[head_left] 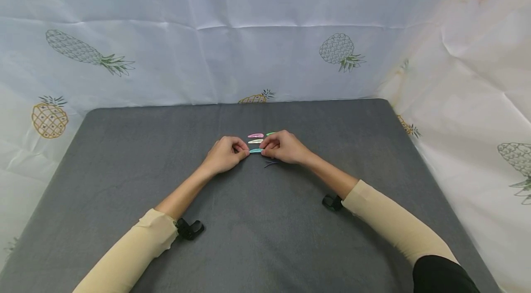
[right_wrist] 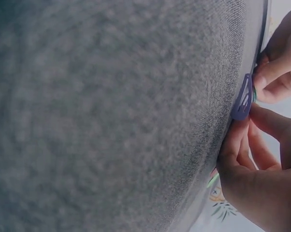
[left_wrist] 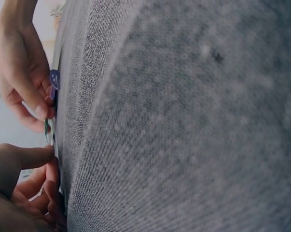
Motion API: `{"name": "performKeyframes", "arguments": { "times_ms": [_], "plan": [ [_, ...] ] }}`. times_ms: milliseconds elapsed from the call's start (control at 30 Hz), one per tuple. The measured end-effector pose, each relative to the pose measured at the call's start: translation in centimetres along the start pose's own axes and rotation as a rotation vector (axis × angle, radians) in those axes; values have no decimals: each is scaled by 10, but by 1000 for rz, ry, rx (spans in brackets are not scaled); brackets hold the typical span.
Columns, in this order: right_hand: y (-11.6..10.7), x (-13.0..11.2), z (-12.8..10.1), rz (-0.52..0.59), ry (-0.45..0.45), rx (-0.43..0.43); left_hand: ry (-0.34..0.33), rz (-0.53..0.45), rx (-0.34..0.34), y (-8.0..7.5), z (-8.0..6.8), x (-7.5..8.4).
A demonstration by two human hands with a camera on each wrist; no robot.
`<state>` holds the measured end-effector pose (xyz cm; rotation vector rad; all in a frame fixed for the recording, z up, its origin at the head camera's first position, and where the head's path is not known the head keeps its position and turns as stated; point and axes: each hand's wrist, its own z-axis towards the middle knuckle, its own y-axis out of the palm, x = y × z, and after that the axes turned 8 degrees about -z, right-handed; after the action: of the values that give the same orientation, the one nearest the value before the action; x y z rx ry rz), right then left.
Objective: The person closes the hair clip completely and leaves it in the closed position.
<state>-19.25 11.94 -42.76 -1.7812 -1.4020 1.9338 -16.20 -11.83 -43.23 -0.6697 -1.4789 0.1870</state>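
Observation:
A light blue snap hair clip [head_left: 255, 150] lies sideways between the two hands near the middle of the table's far half. My left hand [head_left: 224, 155] pinches its left end, and my right hand [head_left: 288, 148] pinches its right end. Just beyond it are a pale yellow hair clip [head_left: 255, 141] and a pink hair clip [head_left: 255, 135], lined up in a column. A green hair clip [head_left: 270, 133] is partly hidden behind the right hand. On the near side, a purple hair clip [right_wrist: 242, 104] lies below the right fingers.
A dark grey cloth [head_left: 249, 228] covers the table. White curtains with pineapple prints [head_left: 265, 62] hang behind and beside it. Each wrist carries a black camera mount, such as the left mount [head_left: 190, 229] beside the cream sleeve [head_left: 137, 247].

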Motion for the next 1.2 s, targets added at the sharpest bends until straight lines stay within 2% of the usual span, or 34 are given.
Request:
{"name": "performKeyframes", "arguments": {
  "times_ms": [500, 800, 1200],
  "plan": [
    [1, 0, -1, -4, -10, 15, 0, 7, 19, 1, 0, -1],
    [1, 1, -3, 28, 8, 25, 14, 2, 18, 1, 0, -1],
    [2, 3, -4, 89, -14, 42, 16, -10, 18, 1, -1, 0]
  ]
}}
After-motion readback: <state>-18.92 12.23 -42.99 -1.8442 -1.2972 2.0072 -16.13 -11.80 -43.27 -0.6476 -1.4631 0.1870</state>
